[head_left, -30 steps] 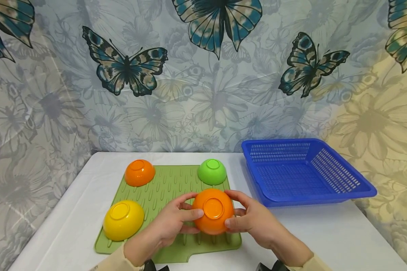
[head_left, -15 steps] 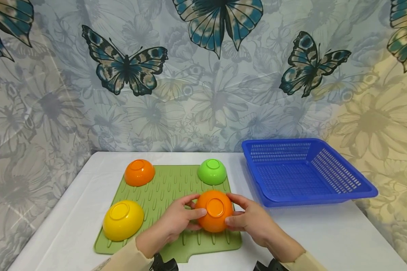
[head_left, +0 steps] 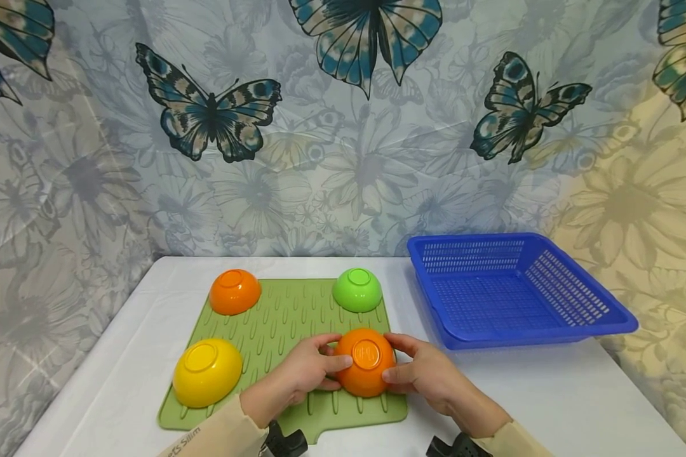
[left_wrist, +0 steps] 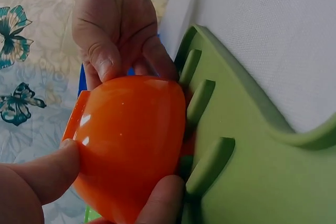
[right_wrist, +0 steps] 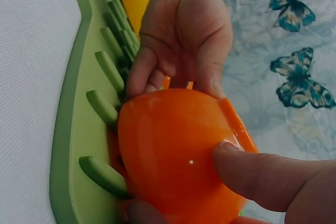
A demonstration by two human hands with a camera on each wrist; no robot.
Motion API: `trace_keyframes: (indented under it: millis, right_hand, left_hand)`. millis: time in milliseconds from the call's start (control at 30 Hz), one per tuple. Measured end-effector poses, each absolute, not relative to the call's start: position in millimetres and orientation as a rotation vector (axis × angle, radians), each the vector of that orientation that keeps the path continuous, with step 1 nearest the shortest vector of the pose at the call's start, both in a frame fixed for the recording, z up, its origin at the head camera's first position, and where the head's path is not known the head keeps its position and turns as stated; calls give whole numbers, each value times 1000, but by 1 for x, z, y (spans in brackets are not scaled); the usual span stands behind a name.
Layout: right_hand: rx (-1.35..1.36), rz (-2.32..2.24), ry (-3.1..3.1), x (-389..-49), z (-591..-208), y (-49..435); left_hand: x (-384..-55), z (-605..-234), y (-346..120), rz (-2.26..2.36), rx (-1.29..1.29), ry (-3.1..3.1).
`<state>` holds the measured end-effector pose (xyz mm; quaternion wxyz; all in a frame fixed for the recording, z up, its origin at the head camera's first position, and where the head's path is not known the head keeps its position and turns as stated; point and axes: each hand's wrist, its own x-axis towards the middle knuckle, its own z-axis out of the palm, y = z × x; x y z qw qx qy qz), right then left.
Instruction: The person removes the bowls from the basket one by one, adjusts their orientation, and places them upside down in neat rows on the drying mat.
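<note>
Upside down at the near right corner of the green ridged drying mat [head_left: 297, 311] is an orange bowl [head_left: 366, 365]. My left hand [head_left: 311, 368] grips its left side, thumb on the outer wall and fingers at the rim. From the right, my right hand [head_left: 420, 368] holds the opposite side the same way. In both wrist views the rim of the bowl [left_wrist: 131, 140] lies right at the mat's ridges [right_wrist: 102, 108].
Three more upturned bowls stand on the mat: yellow [head_left: 208, 372] near left, orange [head_left: 235, 292] far left, green [head_left: 357, 290] far right. A blue plastic basket [head_left: 514, 292] sits on the white table [head_left: 520, 393] to the right. A butterfly-print cloth [head_left: 366, 171] hangs behind.
Both hands have brought the orange bowl slightly right and toward the near edge, lowering it to the mat's ridges. The other bowls and the basket have stayed put.
</note>
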<state>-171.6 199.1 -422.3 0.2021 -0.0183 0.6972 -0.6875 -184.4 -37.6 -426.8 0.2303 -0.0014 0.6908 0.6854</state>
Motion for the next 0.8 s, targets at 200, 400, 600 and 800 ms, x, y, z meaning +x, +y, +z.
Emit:
trace_keyframes:
  millis: [200, 400, 600, 800]
  right_hand:
    - [-53, -1875, 1985, -171, -421, 199]
    - [-83, -1782, 2103, -168, -417, 200]
    - [-62, -1681, 2279, -168, -416, 198]
    - [-125, -1599, 2386, -171, -419, 205]
  left_hand:
    - [-183, -425, -38, 1807, 17, 1985]
    - [-185, -422, -38, 1748, 115, 2102]
    - [-188, -423, -44, 1639, 226, 2216]
    - [-191, -427, -45, 1480, 332, 2332]
